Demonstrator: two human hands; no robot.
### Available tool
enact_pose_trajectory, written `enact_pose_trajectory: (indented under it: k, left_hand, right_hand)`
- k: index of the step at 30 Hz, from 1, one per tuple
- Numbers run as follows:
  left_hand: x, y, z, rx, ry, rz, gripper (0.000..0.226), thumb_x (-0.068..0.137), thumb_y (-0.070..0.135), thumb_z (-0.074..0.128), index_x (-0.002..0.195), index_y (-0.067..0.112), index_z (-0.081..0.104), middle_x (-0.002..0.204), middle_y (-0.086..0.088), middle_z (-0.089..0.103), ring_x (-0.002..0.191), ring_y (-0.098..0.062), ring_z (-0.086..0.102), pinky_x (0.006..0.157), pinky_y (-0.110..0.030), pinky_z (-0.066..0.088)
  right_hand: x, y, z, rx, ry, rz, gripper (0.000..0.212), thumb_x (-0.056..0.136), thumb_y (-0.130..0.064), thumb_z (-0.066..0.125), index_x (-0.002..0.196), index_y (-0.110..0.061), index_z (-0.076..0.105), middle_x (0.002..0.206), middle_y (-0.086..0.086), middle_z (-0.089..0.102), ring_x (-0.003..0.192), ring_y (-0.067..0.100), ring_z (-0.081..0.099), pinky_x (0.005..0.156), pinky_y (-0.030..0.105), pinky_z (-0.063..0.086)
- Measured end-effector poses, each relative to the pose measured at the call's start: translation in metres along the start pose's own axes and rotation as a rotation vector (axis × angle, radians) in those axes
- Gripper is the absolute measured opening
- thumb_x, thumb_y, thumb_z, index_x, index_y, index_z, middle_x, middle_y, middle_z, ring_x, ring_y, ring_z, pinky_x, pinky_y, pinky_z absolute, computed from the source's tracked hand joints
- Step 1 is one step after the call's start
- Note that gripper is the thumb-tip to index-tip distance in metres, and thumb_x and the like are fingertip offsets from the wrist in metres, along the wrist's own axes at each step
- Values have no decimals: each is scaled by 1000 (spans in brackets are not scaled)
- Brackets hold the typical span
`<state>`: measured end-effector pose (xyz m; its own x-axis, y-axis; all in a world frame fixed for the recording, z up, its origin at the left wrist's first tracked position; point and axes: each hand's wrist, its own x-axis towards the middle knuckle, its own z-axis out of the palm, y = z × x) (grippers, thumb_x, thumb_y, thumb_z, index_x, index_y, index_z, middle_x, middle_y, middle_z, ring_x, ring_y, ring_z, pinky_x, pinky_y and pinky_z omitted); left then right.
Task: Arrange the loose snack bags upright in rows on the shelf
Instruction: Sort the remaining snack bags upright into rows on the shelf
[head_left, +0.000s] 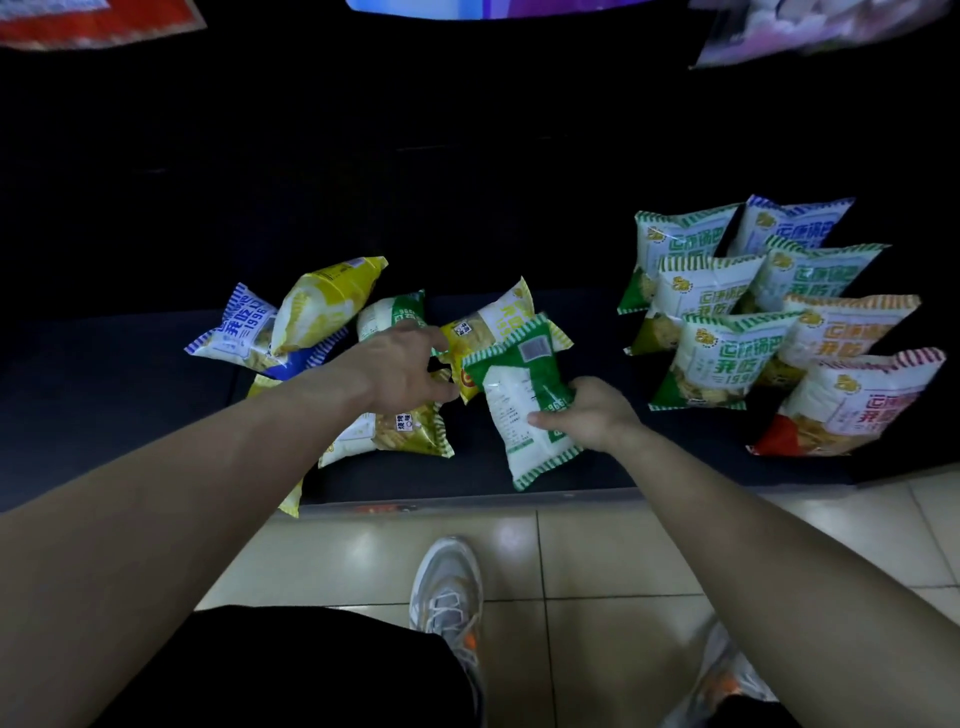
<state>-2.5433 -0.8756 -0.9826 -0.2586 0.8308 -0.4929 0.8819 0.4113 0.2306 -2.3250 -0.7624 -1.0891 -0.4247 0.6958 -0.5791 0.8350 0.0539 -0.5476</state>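
Observation:
A heap of loose snack bags lies at the middle left of the dark shelf (156, 415): a blue one (234, 330), a yellow one (322, 301), a green one (389, 314) and another yellow one (488, 322). My right hand (587, 413) grips a green-and-white bag (519, 400), back side up, above the shelf's front part. My left hand (402, 369) hovers over the heap with fingers spread, touching a flat yellow bag (400, 428). On the right, several bags stand upright in two rows, green (711, 358) in front on the left, red (857, 405) on the right.
The shelf's front edge (467, 501) runs just above the beige tiled floor (597, 561). My shoes (447, 587) stand close to it. Brightly coloured packs (810, 26) hang on the level overhead. The back of the shelf is dark.

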Motion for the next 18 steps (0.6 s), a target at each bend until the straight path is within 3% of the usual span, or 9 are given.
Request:
enact_pose_trajectory:
  k: [3,6,9,12,18]
  left_hand:
    - [0,2,-4,-11,13,2,74,86,49,68,148,23,37,151,-7,34,134,-26,41,105,-34,39]
    - [-3,10,-10,-70,80,23,82,80,50,73,148,23,35,147,-6,39,131,-24,44,106,-37,41]
    - [-14,29,-16,-148,147,120,97,70,51,82,150,25,32,144,1,45,130,-18,44,107,-31,37]
    - [-27,52,-17,-191,119,220,99,65,52,85,148,32,34,143,7,46,129,-14,45,103,-28,39]
    - [-43,92,-21,-207,149,285,73,63,52,86,128,37,57,108,6,64,104,-17,57,80,-29,48]
  right_hand:
    - [-8,-6,-13,-246,47,-92,57,68,-53,83,113,-24,62,112,3,53,97,23,60,79,34,50]
    - [-26,-16,-37,-527,94,-229,68,72,-50,82,130,-24,57,115,3,61,108,25,60,77,32,46]
    - [-53,-29,-68,-748,154,-363,83,73,-53,81,144,-27,45,130,1,61,119,25,57,91,36,43]
    - [-86,-41,-97,-820,145,-437,85,71,-56,80,144,-31,45,136,-4,57,125,24,53,101,40,39]
    - [-141,-42,-134,-743,206,-496,79,67,-55,84,137,-34,51,127,-10,59,117,18,55,89,34,40]
